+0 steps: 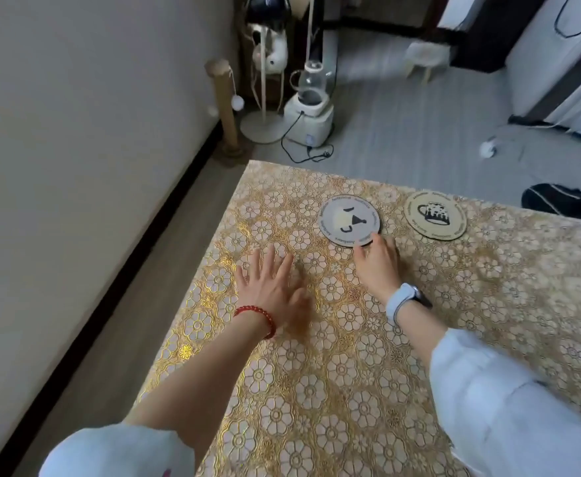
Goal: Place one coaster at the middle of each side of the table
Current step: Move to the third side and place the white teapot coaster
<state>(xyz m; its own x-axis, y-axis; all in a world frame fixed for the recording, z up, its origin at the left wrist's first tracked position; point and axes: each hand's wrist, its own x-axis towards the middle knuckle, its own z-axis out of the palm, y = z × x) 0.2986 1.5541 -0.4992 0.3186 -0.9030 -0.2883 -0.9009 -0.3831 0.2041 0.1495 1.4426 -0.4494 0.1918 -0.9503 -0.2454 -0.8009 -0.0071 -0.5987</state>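
Left hand (271, 287) flat on table (316, 373), fingers spread, holding nothing. Right hand (378, 266) pinches near edge of grey coaster (349, 220). Tan coaster (435, 215) beside it, near far edge.

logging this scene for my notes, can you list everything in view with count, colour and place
coasters: 2, round; grey one under right fingertips, beige mug-print one to its right, near far edge
tablecloth: 1, gold floral, covering table
kettle on base: 1, clear and white, floor beyond table
scratching post: 1, tan, by wall
stool: 1, pale, far floor
left hand: flat on cloth, red bracelet
right hand: touching grey coaster, watch on wrist
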